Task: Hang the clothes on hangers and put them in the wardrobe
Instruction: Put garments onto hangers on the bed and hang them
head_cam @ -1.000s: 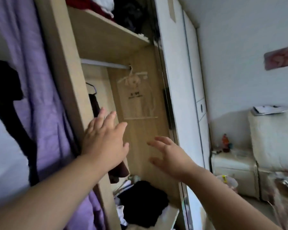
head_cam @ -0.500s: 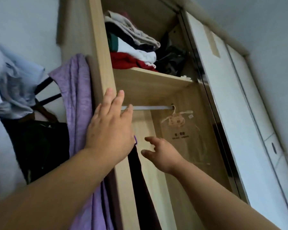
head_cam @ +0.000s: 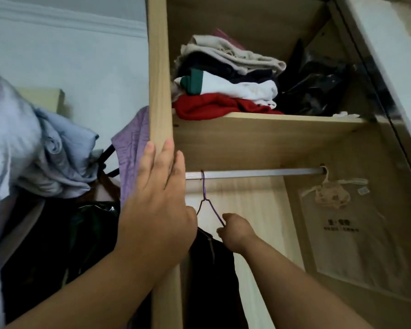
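A thin purple wire hanger (head_cam: 204, 198) hangs from the metal rail (head_cam: 259, 174) inside the open wooden wardrobe (head_cam: 160, 79). A dark garment (head_cam: 211, 269) hangs from it. My right hand (head_cam: 235, 230) is shut on the hanger's right shoulder, just above the garment. My left hand (head_cam: 159, 205) lies flat with fingers spread against the wardrobe's left side panel, holding nothing.
Folded clothes (head_cam: 226, 86) and a black bag (head_cam: 316, 86) fill the upper shelf. A clear garment bag (head_cam: 347, 224) hangs at the rail's right end. Purple cloth (head_cam: 131, 157), pale blue clothes (head_cam: 64, 150) and dark items (head_cam: 57, 245) hang outside on the left. A sliding door (head_cam: 394, 43) stands at right.
The view has tilted upward to the rail and shelf. My right hand has reached in and closed on the purple hanger. My left hand has stayed on the side panel.
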`<action>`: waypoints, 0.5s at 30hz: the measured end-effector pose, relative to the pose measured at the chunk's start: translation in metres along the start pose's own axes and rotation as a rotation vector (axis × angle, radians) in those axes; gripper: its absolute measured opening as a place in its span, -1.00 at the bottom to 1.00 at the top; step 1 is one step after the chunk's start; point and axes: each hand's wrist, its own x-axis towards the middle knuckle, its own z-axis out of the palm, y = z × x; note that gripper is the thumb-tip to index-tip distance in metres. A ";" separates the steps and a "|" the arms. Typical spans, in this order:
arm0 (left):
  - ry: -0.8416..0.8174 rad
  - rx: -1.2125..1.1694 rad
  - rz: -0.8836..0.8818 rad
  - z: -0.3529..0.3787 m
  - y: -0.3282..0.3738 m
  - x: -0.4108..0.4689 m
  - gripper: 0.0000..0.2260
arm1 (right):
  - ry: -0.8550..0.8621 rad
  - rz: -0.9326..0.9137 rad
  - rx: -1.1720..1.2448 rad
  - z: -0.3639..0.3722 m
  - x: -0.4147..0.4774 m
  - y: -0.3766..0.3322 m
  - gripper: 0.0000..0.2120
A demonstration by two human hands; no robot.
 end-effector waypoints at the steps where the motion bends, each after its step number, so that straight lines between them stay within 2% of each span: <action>1: -0.010 0.024 -0.004 0.000 0.000 0.000 -0.33 | 0.014 0.030 0.017 0.000 0.004 0.000 -0.75; 7: -0.026 0.033 -0.047 -0.001 0.003 0.000 -0.35 | 0.096 0.164 0.148 -0.016 0.020 0.011 -0.79; 15: -0.025 0.072 -0.044 -0.006 0.004 0.000 -0.39 | 0.269 0.082 0.292 -0.049 0.006 0.031 -0.77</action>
